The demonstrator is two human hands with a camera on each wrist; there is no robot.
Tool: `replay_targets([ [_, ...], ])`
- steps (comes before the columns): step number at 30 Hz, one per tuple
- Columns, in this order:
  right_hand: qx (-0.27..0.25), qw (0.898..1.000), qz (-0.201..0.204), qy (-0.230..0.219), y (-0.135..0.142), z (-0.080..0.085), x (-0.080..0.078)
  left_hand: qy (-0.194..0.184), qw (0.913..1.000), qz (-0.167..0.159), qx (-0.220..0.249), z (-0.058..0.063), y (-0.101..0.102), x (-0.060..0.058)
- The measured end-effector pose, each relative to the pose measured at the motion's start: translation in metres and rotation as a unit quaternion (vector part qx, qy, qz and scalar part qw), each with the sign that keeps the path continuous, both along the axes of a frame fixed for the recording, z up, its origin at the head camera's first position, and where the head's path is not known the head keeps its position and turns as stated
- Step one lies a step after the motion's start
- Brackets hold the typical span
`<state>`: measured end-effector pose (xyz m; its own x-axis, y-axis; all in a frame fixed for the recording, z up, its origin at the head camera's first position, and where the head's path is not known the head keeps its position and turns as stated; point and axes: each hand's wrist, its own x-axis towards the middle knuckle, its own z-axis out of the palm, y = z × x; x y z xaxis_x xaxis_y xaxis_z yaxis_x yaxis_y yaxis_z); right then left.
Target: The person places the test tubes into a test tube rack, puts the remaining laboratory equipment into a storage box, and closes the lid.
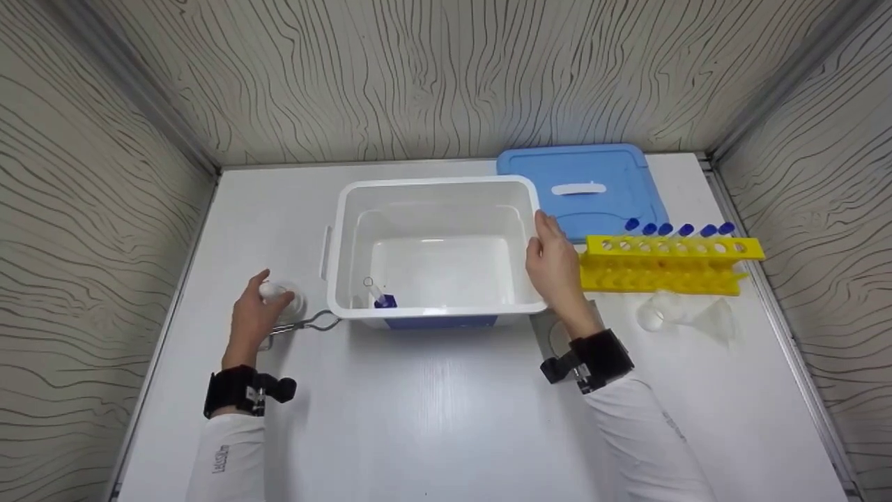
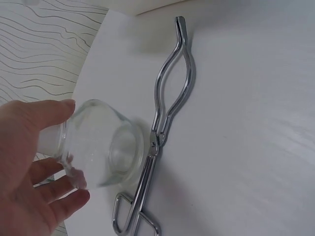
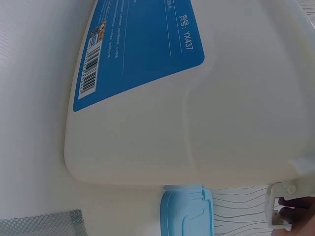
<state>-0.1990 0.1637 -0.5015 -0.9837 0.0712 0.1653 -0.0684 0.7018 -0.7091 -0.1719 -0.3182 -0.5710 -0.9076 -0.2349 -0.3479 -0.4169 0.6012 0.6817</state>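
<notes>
My left hand (image 1: 254, 310) holds a squat clear glass vessel (image 2: 101, 147) by its white top, which looks like a lidded alcohol lamp. The thumb is on one side and curled fingers are on the other. Metal crucible tongs (image 2: 153, 142) lie close beside the glass. At the right end of a white plastic bin (image 1: 435, 312), my right hand (image 1: 557, 272) grips the side handle (image 3: 273, 206), fingers hooked through it. Inside the bin's front left corner, a test tube (image 1: 375, 287) with a blue cap leans down.
A blue lid (image 1: 578, 167) lies at the back right. Before it stands a yellow rack (image 1: 662, 282) with several blue-capped tubes (image 1: 686, 229). A clear flask (image 1: 651, 314) and a funnel (image 1: 714, 322) lie nearer. Wire gauze (image 3: 44, 225) lies by the bin's right front corner.
</notes>
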Motion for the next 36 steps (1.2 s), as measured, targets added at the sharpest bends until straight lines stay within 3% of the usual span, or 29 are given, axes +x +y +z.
replay_targets([
  [16, 0.002, 1.000, -0.003, -0.006, 0.000, 0.000, 0.000, 0.038, 0.9929, 0.067, 0.090, -0.021, 0.006, 0.006],
  [26, 0.006, 1.000, -0.002, -0.011, 0.000, 0.000, 0.001, 0.068, 0.9923, 0.082, 0.063, -0.030, 0.004, 0.009],
  [36, -0.002, 1.000, -0.005, -0.017, -0.001, 0.000, 0.001, 0.045, 0.9921, 0.105, 0.052, -0.020, 0.001, 0.009],
])
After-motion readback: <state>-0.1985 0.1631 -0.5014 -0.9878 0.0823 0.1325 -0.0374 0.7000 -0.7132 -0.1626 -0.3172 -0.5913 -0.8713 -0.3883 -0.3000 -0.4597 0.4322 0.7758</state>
